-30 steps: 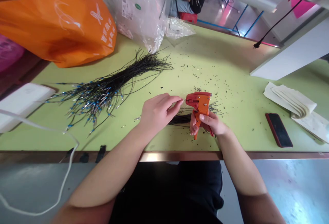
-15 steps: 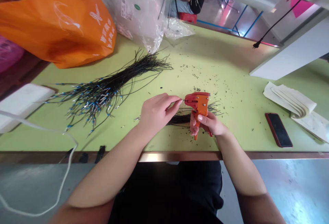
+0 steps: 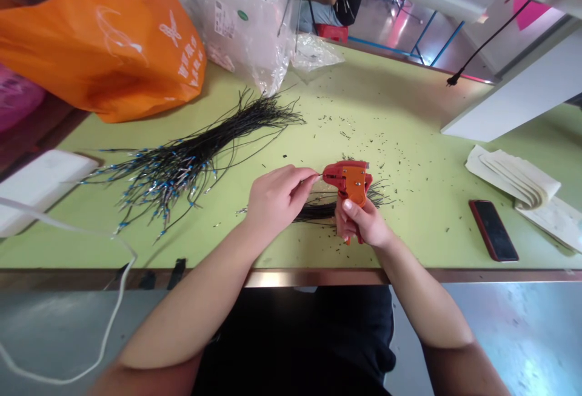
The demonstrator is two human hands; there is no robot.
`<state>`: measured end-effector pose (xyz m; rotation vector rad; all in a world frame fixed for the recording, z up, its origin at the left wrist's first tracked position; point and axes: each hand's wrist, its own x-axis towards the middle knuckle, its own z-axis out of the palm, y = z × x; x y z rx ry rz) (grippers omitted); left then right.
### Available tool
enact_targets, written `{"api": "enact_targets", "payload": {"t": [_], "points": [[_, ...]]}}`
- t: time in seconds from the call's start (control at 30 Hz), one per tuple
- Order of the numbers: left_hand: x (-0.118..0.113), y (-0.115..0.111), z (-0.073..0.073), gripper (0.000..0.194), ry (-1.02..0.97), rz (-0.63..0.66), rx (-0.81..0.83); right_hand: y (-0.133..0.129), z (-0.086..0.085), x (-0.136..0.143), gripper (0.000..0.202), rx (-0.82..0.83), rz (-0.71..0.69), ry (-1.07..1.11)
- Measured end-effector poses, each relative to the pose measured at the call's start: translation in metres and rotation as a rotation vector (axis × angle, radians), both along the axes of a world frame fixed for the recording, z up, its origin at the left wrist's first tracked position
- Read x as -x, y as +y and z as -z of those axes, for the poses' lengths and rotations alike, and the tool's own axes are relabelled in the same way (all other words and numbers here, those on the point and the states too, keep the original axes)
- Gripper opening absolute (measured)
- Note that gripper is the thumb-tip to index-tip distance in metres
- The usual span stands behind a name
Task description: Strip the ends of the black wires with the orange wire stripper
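My right hand (image 3: pixel 361 220) is wrapped round the handles of a red and orange wire stripper (image 3: pixel 353 179), its jaws pointing left. Thumb and forefinger of my left hand (image 3: pixel 279 196) pinch a thin black wire (image 3: pixel 321 174), whose end is at the stripper's jaws. Most of that wire is hidden by the hand. Under both hands lies a bundle of black wires (image 3: pixel 313 211), partly covered. Further left rests a larger bundle of black wires (image 3: pixel 218 135) with blue and silvery ends fanned out.
Small black scraps (image 3: pixel 345 135) are scattered over the green table (image 3: pixel 400 90). A phone (image 3: pixel 493 230) and folded cloth (image 3: pixel 522 181) lie at the right. An orange bag (image 3: pixel 136 44) and clear plastic bag (image 3: pixel 245 20) stand at the back left. A seated person (image 3: pixel 331 2) is beyond.
My right hand has squeezed the stripper's handles closer together, and the tool has shifted slightly left. My left hand still pinches the wire, nearly in the same place.
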<state>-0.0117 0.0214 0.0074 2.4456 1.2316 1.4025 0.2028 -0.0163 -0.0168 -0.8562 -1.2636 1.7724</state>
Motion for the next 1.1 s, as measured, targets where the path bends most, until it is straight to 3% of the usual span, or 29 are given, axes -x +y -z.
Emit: {"api": "enact_targets", "payload": {"t": [0.1,0.2,0.3,0.43,0.53,0.63,0.83,1.1], "points": [[-0.002,0.000,0.000,0.015,-0.020,0.009,0.001,0.002,0.004,0.003,0.053,-0.006,0.013,0.043],[-0.001,0.001,0.000,0.017,-0.043,0.020,-0.009,0.006,0.006,-0.001,0.050,-0.015,-0.059,0.104],[0.005,0.006,0.002,0.017,-0.144,-0.067,-0.062,0.012,-0.003,-0.015,0.048,-0.096,-0.088,0.251],[0.014,0.014,0.004,0.016,-0.284,-0.238,-0.086,0.016,-0.023,-0.032,0.053,-0.154,0.297,0.371],[0.009,0.013,0.003,0.012,-0.198,-0.127,-0.152,0.016,-0.025,-0.027,0.043,-0.181,0.446,0.336],[-0.001,0.005,0.003,0.006,-0.075,-0.039,-0.227,0.014,-0.014,-0.013,0.043,-0.161,0.382,0.255],[-0.009,-0.002,0.004,0.007,0.002,-0.054,-0.245,0.010,0.005,0.005,0.046,-0.198,0.097,0.161],[-0.017,-0.007,0.005,0.010,0.050,-0.048,-0.238,0.011,0.018,0.007,0.047,-0.159,0.040,0.104]]}}
